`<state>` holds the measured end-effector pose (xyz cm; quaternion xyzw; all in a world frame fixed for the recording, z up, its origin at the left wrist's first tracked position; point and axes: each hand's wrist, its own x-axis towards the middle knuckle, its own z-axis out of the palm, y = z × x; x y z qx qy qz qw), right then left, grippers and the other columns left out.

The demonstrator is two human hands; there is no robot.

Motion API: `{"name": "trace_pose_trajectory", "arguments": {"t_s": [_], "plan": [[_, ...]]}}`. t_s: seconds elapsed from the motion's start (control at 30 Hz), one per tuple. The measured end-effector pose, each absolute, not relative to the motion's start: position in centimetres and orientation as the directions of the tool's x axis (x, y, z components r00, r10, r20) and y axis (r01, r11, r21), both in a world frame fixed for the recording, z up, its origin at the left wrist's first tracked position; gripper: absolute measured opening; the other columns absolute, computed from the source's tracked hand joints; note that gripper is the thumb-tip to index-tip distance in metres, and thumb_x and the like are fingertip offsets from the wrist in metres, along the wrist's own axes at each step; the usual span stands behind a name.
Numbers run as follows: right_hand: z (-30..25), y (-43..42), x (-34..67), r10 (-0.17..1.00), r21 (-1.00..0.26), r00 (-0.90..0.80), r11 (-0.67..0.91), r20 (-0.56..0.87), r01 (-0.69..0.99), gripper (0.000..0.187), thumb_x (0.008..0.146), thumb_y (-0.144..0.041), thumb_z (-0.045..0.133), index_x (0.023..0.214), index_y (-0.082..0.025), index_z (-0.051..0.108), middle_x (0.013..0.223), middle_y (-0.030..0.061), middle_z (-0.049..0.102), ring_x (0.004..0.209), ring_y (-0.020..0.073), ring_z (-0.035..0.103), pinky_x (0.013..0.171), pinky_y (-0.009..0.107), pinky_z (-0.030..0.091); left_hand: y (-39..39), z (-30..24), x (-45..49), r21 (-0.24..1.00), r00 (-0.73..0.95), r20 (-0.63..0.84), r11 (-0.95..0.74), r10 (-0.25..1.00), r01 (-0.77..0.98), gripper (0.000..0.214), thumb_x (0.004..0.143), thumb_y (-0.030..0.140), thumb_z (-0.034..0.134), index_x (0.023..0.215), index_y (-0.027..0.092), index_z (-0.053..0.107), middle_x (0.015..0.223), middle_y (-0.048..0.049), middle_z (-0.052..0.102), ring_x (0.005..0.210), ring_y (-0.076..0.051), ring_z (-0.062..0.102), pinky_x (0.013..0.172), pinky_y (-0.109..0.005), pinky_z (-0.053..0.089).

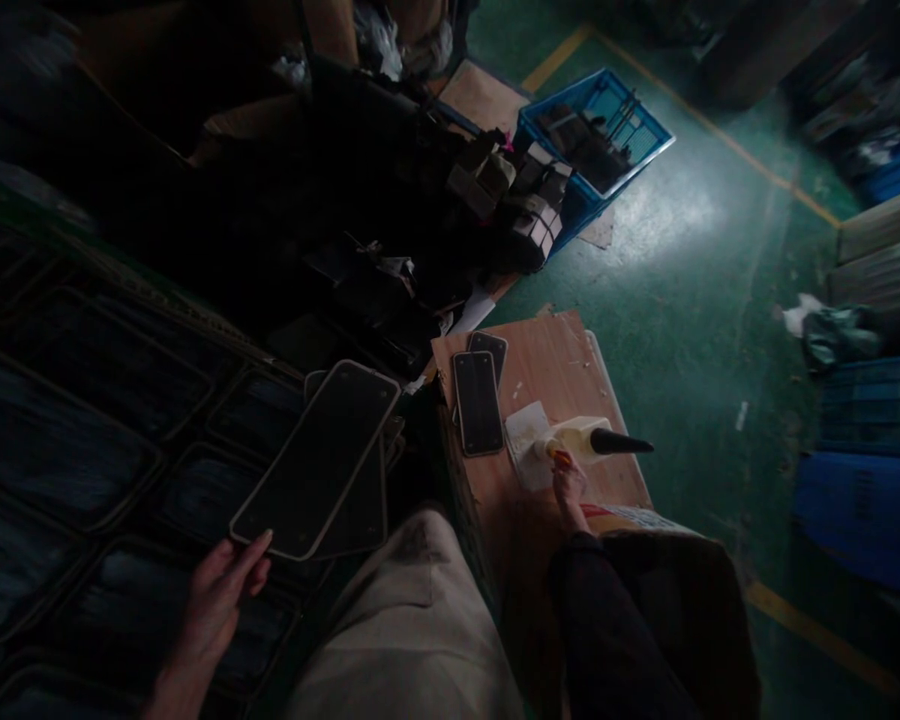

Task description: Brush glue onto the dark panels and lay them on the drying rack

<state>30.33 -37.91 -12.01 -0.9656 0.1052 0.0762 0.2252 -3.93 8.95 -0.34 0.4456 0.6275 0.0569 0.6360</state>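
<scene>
The left hand (229, 578) pinches a black, round-cornered flat panel (316, 455) by its near end; the right hand (570, 484) clasps a yellow-and-red handle (562, 458)

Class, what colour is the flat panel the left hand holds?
The panel is near-black with a pale tan edge, best seen in the head view.

The wooden table (547, 355) has a light brown top. On it there are two dark panels with pale edges: the front panel (478, 405) partly covers the back panel (497, 350). Near them is a white card (526, 425), and just beside it a pale bottle (583, 436) with a black tip. Some small white scraps (518, 386) lie between the panels and the table's far edge.
</scene>
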Motion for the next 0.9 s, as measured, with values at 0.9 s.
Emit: {"name": "trace_pose_trajectory", "arguments": {"t_s": [0.9], "plan": [[-11.4, -36.6, 29.7, -0.458, -0.776, 0.851, -0.426, -0.258, -0.465, 0.035, 0.097, -0.048, 0.054, 0.095, -0.014, 0.06, 0.071, -0.0015, 0.062, 0.057, 0.0115, 0.06, 0.058, 0.027, 0.054, 8.8, 2.2, -2.6, 0.577, 0.332, -0.81, 0.76, 0.484, 0.298, 0.039, 0.05, 0.024, 0.092, 0.072, 0.014, 0.062, 0.082, 0.0013, 0.073, 0.075, -0.022, 0.074, 0.078, -0.042, 0.066]]}}
